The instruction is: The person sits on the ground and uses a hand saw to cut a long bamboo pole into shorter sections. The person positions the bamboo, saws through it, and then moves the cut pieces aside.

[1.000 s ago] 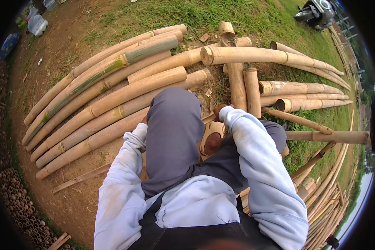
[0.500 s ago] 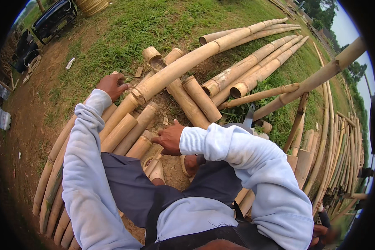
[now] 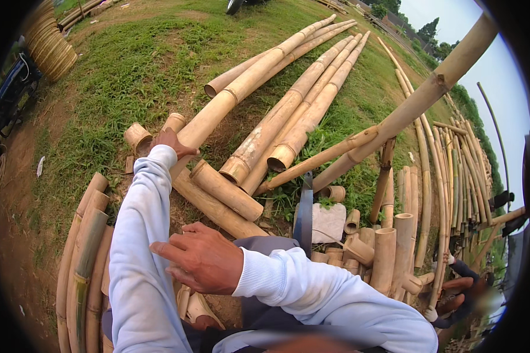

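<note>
My left hand [image 3: 169, 143], its arm stretched forward, is closed around the near part of a long tan bamboo pole [image 3: 218, 112]. My sleeve hides the pole's near end. Closer to my body, my right hand [image 3: 201, 260] is in the air above my lap, index finger stretched out and the other fingers loosely bent, with nothing seen in it. Just right of my left hand lie a short cut bamboo piece [image 3: 227, 189] and a longer bamboo length [image 3: 209, 205]. Two short bamboo stubs [image 3: 138, 138] lie beyond the left hand.
Three bamboo poles [image 3: 300, 112] lie ahead on grass. A slanted bamboo rail [image 3: 418, 94] crosses at right, beside a flat blue-grey blade [image 3: 305, 215]. Upright cut bamboo pieces [image 3: 384, 259] stand at lower right; a person [image 3: 462, 294] is beyond them. More poles [image 3: 88, 276] lie at left.
My view has swung to the right. My left hand has gone from beside the pole to gripping it. The right hand has lifted away from the cut pieces near my feet.
</note>
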`<state>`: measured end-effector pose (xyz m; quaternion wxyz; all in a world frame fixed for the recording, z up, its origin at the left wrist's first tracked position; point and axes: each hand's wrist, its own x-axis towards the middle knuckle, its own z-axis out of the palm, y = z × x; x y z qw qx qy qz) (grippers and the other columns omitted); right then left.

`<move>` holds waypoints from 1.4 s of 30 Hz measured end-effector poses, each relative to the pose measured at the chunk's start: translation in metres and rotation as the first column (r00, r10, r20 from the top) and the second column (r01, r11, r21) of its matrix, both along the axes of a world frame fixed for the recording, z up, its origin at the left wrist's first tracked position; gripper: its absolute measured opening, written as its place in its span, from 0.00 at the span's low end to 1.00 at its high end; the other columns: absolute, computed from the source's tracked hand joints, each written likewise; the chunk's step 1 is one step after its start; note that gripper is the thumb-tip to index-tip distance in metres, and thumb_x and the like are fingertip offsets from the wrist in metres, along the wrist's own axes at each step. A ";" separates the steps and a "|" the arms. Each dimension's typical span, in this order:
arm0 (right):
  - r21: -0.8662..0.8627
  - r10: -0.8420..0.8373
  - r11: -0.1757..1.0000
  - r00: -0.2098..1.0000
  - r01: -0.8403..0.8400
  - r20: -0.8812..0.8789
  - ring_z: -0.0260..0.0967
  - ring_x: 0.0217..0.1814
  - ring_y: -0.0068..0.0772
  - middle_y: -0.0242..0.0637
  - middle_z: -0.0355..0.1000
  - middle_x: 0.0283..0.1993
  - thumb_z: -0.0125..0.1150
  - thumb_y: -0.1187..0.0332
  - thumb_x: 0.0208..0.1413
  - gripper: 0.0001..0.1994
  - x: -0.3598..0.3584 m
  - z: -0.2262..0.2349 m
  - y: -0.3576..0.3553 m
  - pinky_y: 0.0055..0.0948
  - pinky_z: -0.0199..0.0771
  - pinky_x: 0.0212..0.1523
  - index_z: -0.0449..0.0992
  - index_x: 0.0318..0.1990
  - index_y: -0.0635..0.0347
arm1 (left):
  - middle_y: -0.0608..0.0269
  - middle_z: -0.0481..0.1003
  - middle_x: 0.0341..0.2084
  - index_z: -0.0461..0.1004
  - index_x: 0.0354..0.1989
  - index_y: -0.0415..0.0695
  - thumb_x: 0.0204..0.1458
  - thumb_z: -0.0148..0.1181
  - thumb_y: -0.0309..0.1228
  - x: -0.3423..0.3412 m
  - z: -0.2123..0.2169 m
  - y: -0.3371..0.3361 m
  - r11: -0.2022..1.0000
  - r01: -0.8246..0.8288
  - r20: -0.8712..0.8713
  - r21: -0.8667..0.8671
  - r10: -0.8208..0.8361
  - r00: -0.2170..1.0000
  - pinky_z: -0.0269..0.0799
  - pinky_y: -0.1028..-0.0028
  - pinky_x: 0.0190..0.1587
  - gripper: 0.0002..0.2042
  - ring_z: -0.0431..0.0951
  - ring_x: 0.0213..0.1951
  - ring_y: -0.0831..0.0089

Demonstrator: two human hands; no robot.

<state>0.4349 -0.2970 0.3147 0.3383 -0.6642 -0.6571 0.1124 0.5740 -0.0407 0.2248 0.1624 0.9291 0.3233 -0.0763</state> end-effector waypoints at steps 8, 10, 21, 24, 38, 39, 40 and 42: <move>0.013 -0.016 1.000 0.999 0.017 -0.046 0.72 0.41 0.43 0.41 0.71 0.36 0.60 0.70 0.55 0.26 -0.006 0.004 0.012 0.45 0.67 0.57 0.66 0.62 0.61 | 0.52 0.79 0.50 0.77 0.52 0.40 0.30 0.77 0.54 0.026 -0.015 0.000 0.995 0.053 -0.159 -0.081 -0.066 0.985 0.73 0.62 0.57 0.40 0.79 0.53 0.59; 0.007 -0.033 0.999 0.999 0.034 -0.024 0.73 0.42 0.45 0.42 0.72 0.38 0.58 0.72 0.53 0.25 -0.008 0.002 0.014 0.45 0.65 0.57 0.66 0.60 0.61 | 0.52 0.79 0.50 0.77 0.52 0.39 0.31 0.77 0.52 0.025 -0.014 0.002 0.995 0.053 -0.138 -0.088 -0.065 0.988 0.72 0.62 0.57 0.40 0.79 0.53 0.59; 0.119 -0.195 0.974 0.981 0.193 0.002 0.75 0.39 0.45 0.41 0.73 0.34 0.58 0.75 0.45 0.26 -0.022 0.002 0.038 0.44 0.64 0.54 0.66 0.56 0.63 | 0.47 0.76 0.54 0.72 0.56 0.37 0.35 0.73 0.55 -0.002 -0.003 -0.024 0.991 0.103 -0.122 -0.089 -0.113 0.986 0.68 0.58 0.61 0.41 0.77 0.56 0.54; 0.159 -0.256 0.956 0.966 0.247 0.039 0.75 0.38 0.45 0.41 0.73 0.33 0.58 0.74 0.45 0.23 -0.021 0.000 0.038 0.45 0.63 0.52 0.67 0.53 0.62 | 0.45 0.77 0.51 0.67 0.58 0.34 0.35 0.72 0.56 -0.036 0.010 -0.029 0.989 0.141 -0.122 -0.045 -0.146 0.982 0.67 0.57 0.61 0.45 0.77 0.55 0.50; -0.229 -0.270 0.909 0.909 0.350 0.317 0.78 0.35 0.45 0.42 0.78 0.28 0.54 0.71 0.49 0.12 0.003 -0.006 -0.016 0.47 0.59 0.50 0.70 0.43 0.61 | 0.39 0.78 0.40 0.59 0.62 0.40 0.34 0.72 0.50 -0.380 0.112 -0.044 0.944 0.048 -0.137 0.326 -0.003 0.991 0.73 0.52 0.50 0.46 0.78 0.44 0.42; -0.306 -0.249 0.876 0.894 0.372 0.374 0.78 0.37 0.45 0.42 0.79 0.30 0.53 0.70 0.50 0.13 0.009 -0.006 -0.023 0.48 0.59 0.52 0.71 0.44 0.60 | 0.39 0.78 0.41 0.59 0.63 0.41 0.33 0.72 0.50 -0.413 0.112 -0.044 0.953 0.027 -0.167 0.303 0.026 0.986 0.74 0.53 0.50 0.47 0.78 0.45 0.42; -0.345 -0.248 0.854 0.888 0.389 0.387 0.79 0.38 0.45 0.43 0.79 0.31 0.53 0.69 0.51 0.12 0.015 -0.007 -0.031 0.47 0.60 0.53 0.72 0.44 0.59 | 0.39 0.77 0.42 0.58 0.64 0.42 0.33 0.73 0.49 -0.447 0.109 -0.045 0.959 -0.008 -0.206 0.283 0.069 0.976 0.74 0.53 0.50 0.48 0.78 0.45 0.42; -0.382 -0.258 0.821 0.872 0.425 0.415 0.79 0.40 0.45 0.44 0.80 0.33 0.53 0.68 0.52 0.12 0.023 -0.009 -0.045 0.47 0.61 0.54 0.73 0.44 0.58 | 0.39 0.77 0.45 0.57 0.66 0.43 0.32 0.74 0.48 -0.517 0.102 -0.049 0.950 -0.060 -0.231 0.306 0.136 0.963 0.74 0.54 0.50 0.50 0.78 0.47 0.41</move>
